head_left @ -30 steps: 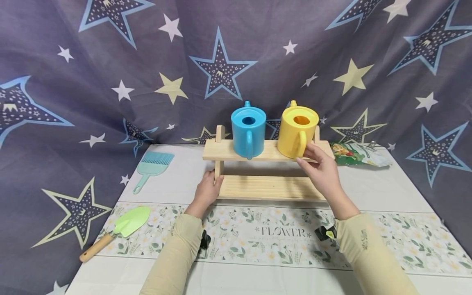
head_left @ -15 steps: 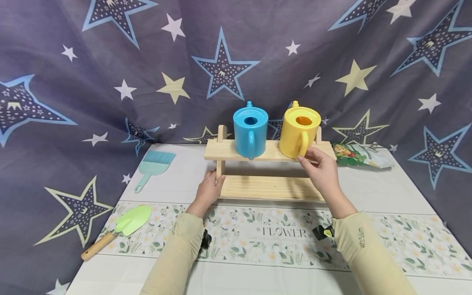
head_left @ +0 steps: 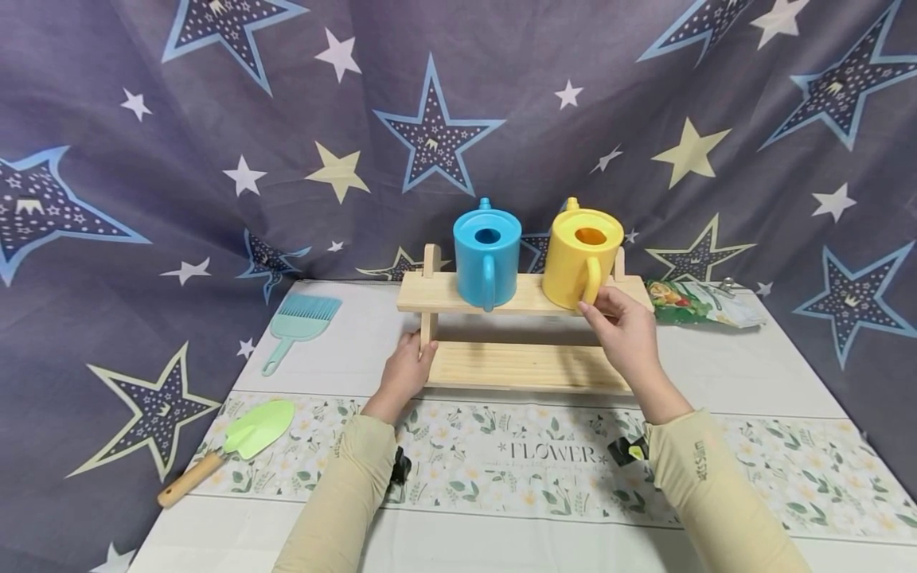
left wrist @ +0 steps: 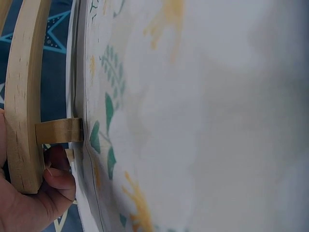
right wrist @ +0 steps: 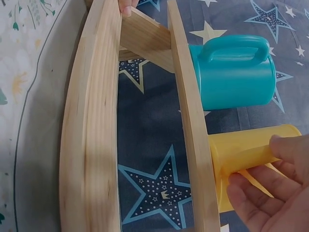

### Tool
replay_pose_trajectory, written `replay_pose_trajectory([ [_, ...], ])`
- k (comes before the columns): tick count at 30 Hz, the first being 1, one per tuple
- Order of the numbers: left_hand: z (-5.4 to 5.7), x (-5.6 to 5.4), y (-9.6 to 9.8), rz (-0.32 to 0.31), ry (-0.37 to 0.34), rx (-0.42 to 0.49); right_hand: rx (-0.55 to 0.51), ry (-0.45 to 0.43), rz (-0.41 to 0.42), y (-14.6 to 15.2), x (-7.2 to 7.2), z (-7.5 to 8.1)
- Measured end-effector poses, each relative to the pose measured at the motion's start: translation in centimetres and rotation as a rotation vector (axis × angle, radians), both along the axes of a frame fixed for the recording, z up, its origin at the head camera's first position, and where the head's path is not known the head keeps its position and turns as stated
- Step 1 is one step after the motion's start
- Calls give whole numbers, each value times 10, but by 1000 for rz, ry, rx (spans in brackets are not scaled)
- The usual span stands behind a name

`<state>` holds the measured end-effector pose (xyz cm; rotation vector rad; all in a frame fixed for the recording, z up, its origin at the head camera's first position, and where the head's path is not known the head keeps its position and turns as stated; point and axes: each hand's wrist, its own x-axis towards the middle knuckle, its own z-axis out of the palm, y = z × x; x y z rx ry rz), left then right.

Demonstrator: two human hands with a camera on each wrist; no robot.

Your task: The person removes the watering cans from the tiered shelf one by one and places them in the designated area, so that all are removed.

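Note:
A two-tier wooden shelf stands on the table, a blue watering can and a yellow watering can upright on its top board. With thumb and curled fingers, my right hand holds the yellow can's handle; the right wrist view shows the thumb on it. At the shelf's left end, my left hand grips the lower board, its fingers wrapped around the end in the left wrist view. Both spouts point toward the back curtain.
A teal hand brush lies at the table's left, and a green trowel with a wooden handle lies nearer the front. Right of the shelf is a clipped green-and-white bag. A star-patterned curtain hangs close behind.
The head view has shifted slightly. Both hands, the watering cans and the shelf keep practically the same places.

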<state>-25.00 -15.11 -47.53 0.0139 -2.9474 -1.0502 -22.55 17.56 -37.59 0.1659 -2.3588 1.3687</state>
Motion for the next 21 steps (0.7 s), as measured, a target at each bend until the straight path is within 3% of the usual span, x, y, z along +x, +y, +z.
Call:
replay_pose_trajectory([
  [21,-3,-1,-1,3,17,-1,36,144,3,9,1,-11],
])
